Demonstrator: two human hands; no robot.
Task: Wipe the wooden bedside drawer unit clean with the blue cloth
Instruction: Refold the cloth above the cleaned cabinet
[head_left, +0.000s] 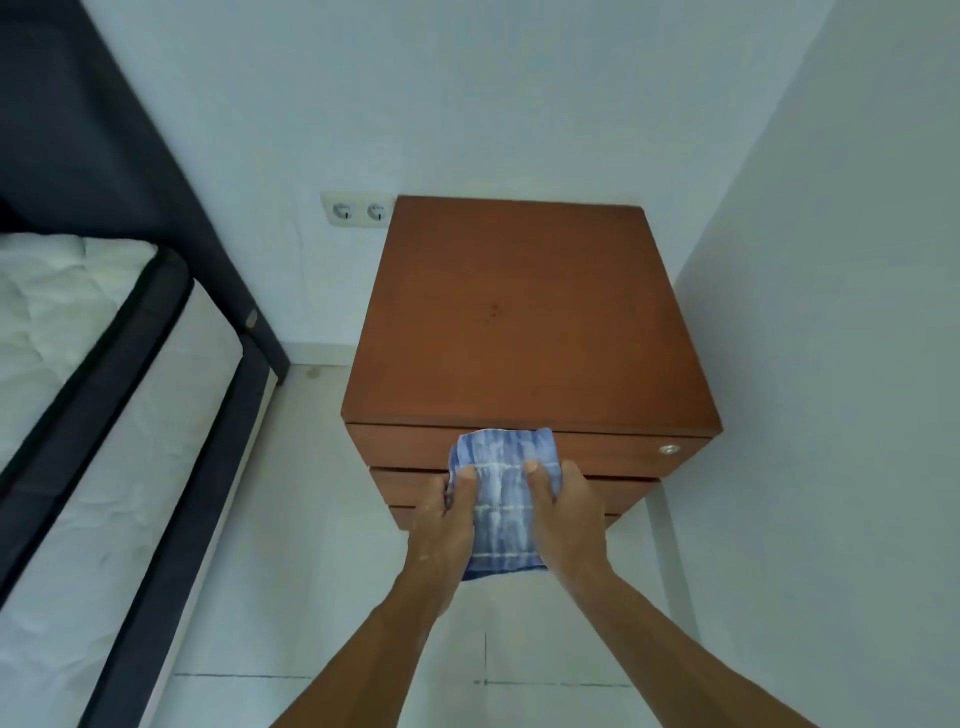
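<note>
The wooden bedside drawer unit (524, 322) stands in the room's corner, reddish-brown, seen from above with its flat top bare and its drawer fronts facing me. A folded blue cloth (501, 499) with white stripes hangs in front of the top drawers, just below the front edge. My left hand (449, 530) grips the cloth's left side, thumb on top. My right hand (569, 519) grips its right side the same way. Whether the cloth touches the drawer fronts I cannot tell.
A bed with a white mattress (78, 374) and dark frame (156, 208) fills the left. A double wall socket (358, 210) sits left of the unit. A small round lock (668, 449) is on the top drawer. White walls close in behind and right; pale floor tiles (291, 571) lie below.
</note>
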